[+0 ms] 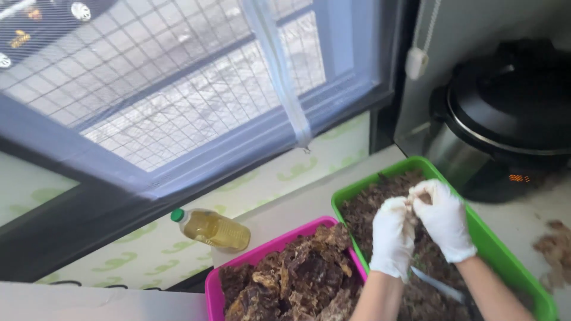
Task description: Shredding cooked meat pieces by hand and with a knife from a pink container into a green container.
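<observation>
Both my hands wear white gloves and meet over a green tray [502, 252] filled with dark brown shredded pieces. My left hand [391, 238] and my right hand [446, 217] pinch the same small dark brown piece [411, 209] between their fingertips, just above the heap. To the left stands a pink tray [269, 249] piled with larger dark brown chunks [297, 276]. A pale strip, perhaps a blade [437, 284], lies in the green tray under my forearms.
A black and steel electric cooker [505, 119] stands at the right behind the green tray. A bottle of yellow oil [213, 228] with a green cap lies by the windowsill. A meshed window [178, 89] fills the background. Brown scraps [553, 249] lie on the counter at right.
</observation>
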